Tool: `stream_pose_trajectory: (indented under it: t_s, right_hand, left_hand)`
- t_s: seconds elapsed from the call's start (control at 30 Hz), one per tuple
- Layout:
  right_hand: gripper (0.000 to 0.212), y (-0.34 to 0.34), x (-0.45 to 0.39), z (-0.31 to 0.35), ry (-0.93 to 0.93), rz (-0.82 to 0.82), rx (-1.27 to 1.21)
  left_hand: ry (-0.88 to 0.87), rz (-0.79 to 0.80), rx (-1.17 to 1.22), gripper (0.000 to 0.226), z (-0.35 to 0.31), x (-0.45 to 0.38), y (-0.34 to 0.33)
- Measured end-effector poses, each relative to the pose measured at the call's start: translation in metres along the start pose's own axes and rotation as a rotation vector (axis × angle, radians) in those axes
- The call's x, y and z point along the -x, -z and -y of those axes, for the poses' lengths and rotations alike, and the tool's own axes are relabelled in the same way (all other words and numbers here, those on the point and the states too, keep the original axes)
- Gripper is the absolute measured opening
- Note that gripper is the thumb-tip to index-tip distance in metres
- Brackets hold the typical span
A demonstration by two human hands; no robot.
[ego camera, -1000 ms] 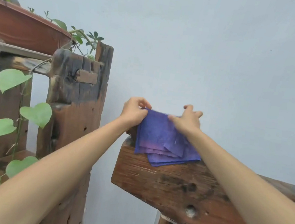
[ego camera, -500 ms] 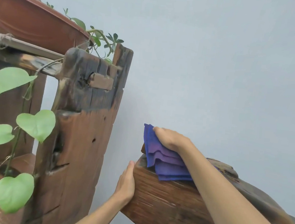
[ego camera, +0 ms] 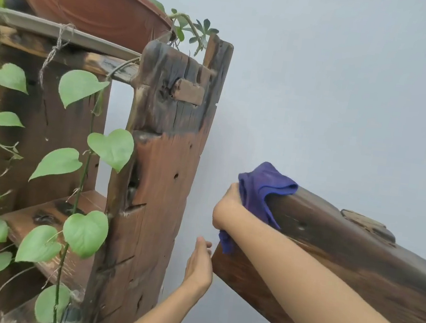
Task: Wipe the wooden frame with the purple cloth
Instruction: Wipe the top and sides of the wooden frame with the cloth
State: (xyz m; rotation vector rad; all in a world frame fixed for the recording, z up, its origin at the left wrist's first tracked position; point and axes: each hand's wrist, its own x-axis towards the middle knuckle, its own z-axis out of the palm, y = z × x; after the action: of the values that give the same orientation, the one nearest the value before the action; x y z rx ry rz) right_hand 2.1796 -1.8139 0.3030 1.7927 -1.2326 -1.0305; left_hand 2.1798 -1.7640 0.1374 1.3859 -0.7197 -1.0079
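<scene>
The purple cloth [ego camera: 262, 191] is draped over the end of the wooden frame [ego camera: 342, 257], right of centre, and is gripped there by the right hand [ego camera: 227, 208]. Below it, the left hand [ego camera: 199, 264] is held open, empty, beside the beam's lower corner.

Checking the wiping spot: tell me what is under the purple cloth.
The purple cloth drapes over the end of the wooden beam, pressed there by the right hand. The wood directly beneath is covered.
</scene>
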Motion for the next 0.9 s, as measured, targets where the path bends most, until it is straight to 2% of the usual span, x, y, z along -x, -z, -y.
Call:
stream_pose_trajectory:
  t_s: [0.03, 0.17, 0.23, 0.33, 0.4, 0.47, 0.53, 0.6, 0.63, 0.67, 0.73, 0.77, 0.8, 0.9]
  right_hand:
    - [0.035, -0.007, -0.001, 0.014, 0.062, 0.023, -0.030]
    - [0.029, -0.019, 0.005, 0.053, 0.172, -0.087, 0.008]
    - [0.028, -0.032, 0.008, 0.081, 0.246, -0.046, 0.021]
    - [0.041, -0.061, 0.005, 0.121, 0.274, 0.045, -0.195]
    - [0.046, -0.079, 0.006, 0.124, 0.230, 0.000, -0.520]
    - [0.053, -0.095, 0.015, 0.108, 0.233, -0.132, -0.955]
    - [0.058, -0.109, 0.034, 0.081, 0.260, -0.403, -1.125]
    - [0.054, -0.124, 0.048, 0.047, 0.299, -0.785, -1.087]
    - [0.051, -0.131, 0.050, 0.026, 0.265, -0.985, -0.933]
    - [0.053, -0.136, 0.056, 0.005, 0.247, -1.082, -0.756]
    - [0.057, -0.148, 0.065, -0.034, 0.183, -1.195, -0.513]
    - [0.058, -0.151, 0.067, -0.044, 0.141, -1.247, -0.502]
    - [0.058, -0.158, 0.074, -0.051, 0.076, -1.237, -0.558]
    - [0.062, -0.183, 0.091, -0.062, -0.301, -1.103, -0.761]
  left_hand:
    - [-0.002, -0.026, -0.041, 0.064, 0.011, 0.000, 0.014]
    - [-0.057, -0.162, -0.214, 0.064, 0.030, -0.004, 0.080]
    - [-0.042, -0.159, -0.262, 0.062, 0.024, -0.007, 0.106]
    - [-0.084, -0.110, -0.350, 0.062, 0.007, -0.011, 0.129]
    - [-0.131, -0.060, -0.420, 0.060, -0.007, -0.011, 0.134]
    - [-0.185, -0.030, -0.475, 0.054, -0.021, -0.009, 0.134]
    - [-0.257, -0.008, -0.494, 0.054, -0.037, -0.002, 0.127]
    - [-0.335, 0.016, -0.475, 0.057, -0.057, 0.005, 0.109]
    - [-0.375, 0.023, -0.452, 0.057, -0.069, 0.007, 0.098]
    - [-0.417, 0.022, -0.425, 0.056, -0.082, 0.010, 0.086]
    - [-0.538, 0.016, -0.402, 0.052, -0.110, 0.016, 0.057]
    - [-0.620, 0.007, -0.434, 0.053, -0.125, 0.018, 0.048]
    - [-0.705, 0.010, -0.485, 0.056, -0.140, 0.021, 0.035]
    - [-0.879, 0.062, -0.633, 0.064, -0.180, 0.029, -0.002]
